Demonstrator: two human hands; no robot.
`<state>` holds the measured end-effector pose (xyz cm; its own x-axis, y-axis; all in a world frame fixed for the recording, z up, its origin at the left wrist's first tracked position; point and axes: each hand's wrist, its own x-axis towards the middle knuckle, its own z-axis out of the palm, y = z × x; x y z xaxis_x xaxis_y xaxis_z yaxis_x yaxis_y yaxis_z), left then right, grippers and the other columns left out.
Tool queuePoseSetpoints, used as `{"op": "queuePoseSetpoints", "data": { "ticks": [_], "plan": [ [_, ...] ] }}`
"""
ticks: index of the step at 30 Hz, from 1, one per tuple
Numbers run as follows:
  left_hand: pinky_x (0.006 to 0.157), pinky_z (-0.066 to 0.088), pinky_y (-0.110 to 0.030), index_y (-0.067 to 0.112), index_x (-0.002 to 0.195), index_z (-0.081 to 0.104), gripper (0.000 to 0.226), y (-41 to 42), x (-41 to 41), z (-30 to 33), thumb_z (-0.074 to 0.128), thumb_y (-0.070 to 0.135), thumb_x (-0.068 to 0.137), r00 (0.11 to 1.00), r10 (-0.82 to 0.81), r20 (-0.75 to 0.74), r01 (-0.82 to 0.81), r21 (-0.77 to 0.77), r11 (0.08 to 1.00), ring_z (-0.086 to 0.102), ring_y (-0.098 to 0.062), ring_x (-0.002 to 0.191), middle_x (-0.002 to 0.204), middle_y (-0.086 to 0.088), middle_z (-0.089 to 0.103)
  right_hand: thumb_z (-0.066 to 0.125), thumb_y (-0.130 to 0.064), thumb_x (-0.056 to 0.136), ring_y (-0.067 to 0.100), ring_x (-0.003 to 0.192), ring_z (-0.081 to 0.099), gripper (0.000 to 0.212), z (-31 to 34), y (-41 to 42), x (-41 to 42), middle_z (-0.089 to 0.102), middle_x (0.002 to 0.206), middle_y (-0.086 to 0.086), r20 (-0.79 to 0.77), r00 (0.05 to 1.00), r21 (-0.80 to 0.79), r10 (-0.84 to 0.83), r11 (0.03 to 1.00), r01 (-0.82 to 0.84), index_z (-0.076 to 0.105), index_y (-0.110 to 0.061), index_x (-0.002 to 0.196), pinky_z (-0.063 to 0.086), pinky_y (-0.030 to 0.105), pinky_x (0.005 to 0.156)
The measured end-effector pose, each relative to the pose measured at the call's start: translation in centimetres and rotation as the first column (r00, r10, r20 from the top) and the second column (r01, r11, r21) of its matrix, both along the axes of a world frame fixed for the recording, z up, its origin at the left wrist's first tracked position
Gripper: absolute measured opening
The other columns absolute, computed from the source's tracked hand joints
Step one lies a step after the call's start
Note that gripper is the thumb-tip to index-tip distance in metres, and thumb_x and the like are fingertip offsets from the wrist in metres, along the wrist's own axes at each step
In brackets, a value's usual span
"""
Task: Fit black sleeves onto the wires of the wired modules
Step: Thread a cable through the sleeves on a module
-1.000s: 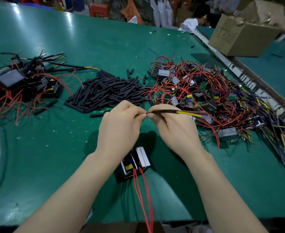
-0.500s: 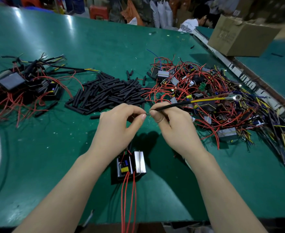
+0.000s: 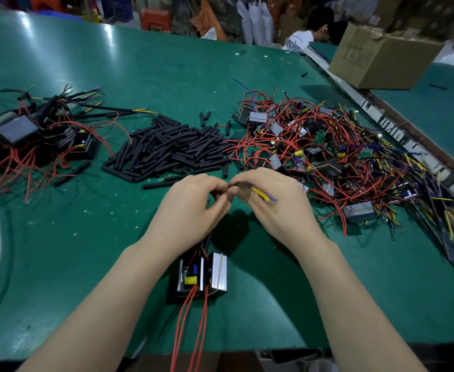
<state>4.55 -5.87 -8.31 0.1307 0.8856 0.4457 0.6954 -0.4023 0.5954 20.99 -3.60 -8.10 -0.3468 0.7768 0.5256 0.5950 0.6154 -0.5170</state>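
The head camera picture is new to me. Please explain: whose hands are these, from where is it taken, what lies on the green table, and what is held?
A camera on a person's head looks down at their own bare hands. The left hand and the right hand meet, pinching wires with a yellow wire showing. Below them stands a wired module with red wires. On the green table lie a pile of black sleeves, finished modules at left, and a tangle of unsleeved modules at right.
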Motion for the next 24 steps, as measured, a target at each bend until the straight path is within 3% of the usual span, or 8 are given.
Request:
{"op": "queuePoseSetpoints", "data": {
  "ticks": [4, 8, 12, 16, 19, 24],
  "plan": [
    [0.058, 0.025, -0.020, 0.010, 0.079, 0.069, 0.016, 0.1, 0.2, 0.1, 0.064, 0.021, 0.089, 0.999, -0.003, 0.037, 0.003, 0.000, 1.000, 0.043, 0.007, 0.063, 0.067, 0.001, 0.059, 0.070, -0.006, 0.086, 0.025, 0.070, 0.059, 0.014, 0.1, 0.2, 0.2, 0.063, 0.078, 0.007, -0.069, 0.998, 0.052, -0.016, 0.998, 0.020, 0.074, -0.015, 0.097, 0.049, 0.045, 0.059],
    [0.060, 0.031, -0.011, 0.012, 0.079, 0.070, 0.008, -0.1, 0.3, 0.4, 0.065, 0.015, 0.084, 0.991, 0.068, 0.112, -0.067, -0.013, 0.998, 0.046, 0.004, 0.063, 0.070, 0.003, 0.060, 0.069, -0.022, 0.088, 0.021, 0.063, 0.055, 0.016, 0.4, 0.1, 0.3, 0.056, 0.072, 0.002, 0.019, 0.999, 0.133, -0.030, 0.991, 0.027, 0.074, -0.021, 0.103, 0.047, 0.040, 0.054],
    [0.069, 0.039, -0.029, 0.015, 0.082, 0.070, 0.010, -0.4, 0.3, 0.5, 0.062, 0.019, 0.084, 0.983, 0.181, 0.029, -0.181, 0.016, 0.983, 0.051, -0.017, 0.077, 0.074, 0.002, 0.059, 0.061, -0.035, 0.090, 0.021, 0.068, 0.058, 0.021, 0.6, -0.6, 0.0, 0.056, 0.072, 0.000, 0.148, 0.978, 0.213, -0.145, 0.971, 0.112, 0.073, -0.027, 0.105, 0.049, 0.036, 0.055],
    [0.066, 0.043, -0.035, 0.013, 0.082, 0.069, 0.012, -0.8, 0.8, 0.7, 0.061, 0.021, 0.086, 0.962, 0.270, -0.031, -0.267, 0.066, 0.961, 0.051, -0.021, 0.082, 0.076, 0.000, 0.057, 0.063, -0.028, 0.091, 0.023, 0.070, 0.063, 0.014, 0.7, -1.0, -1.0, 0.065, 0.078, -0.001, 0.208, 0.956, 0.254, -0.207, 0.955, 0.152, 0.072, -0.019, 0.095, 0.049, 0.033, 0.055],
    [0.065, 0.044, -0.036, 0.012, 0.082, 0.069, 0.012, -0.7, 0.9, 0.7, 0.061, 0.021, 0.087, 0.964, 0.267, 0.000, -0.267, 0.076, 0.961, 0.052, -0.021, 0.077, 0.075, 0.001, 0.056, 0.055, -0.028, 0.096, 0.028, 0.075, 0.065, 0.021, 0.5, -0.8, -1.5, 0.068, 0.091, 0.003, 0.320, 0.924, 0.177, -0.211, 0.971, 0.161, 0.069, -0.015, 0.102, 0.045, 0.032, 0.059],
    [0.065, 0.043, -0.031, 0.013, 0.081, 0.070, 0.009, -0.6, 0.7, 0.6, 0.063, 0.016, 0.085, 0.963, 0.227, 0.148, -0.236, 0.041, 0.971, 0.048, -0.014, 0.062, 0.072, 0.002, 0.055, 0.049, -0.026, 0.097, 0.029, 0.074, 0.062, 0.023, 0.3, -1.1, -1.8, 0.064, 0.091, 0.003, 0.221, 0.962, 0.154, -0.163, 0.979, 0.131, 0.066, -0.012, 0.104, 0.047, 0.035, 0.062]
  ]
}}
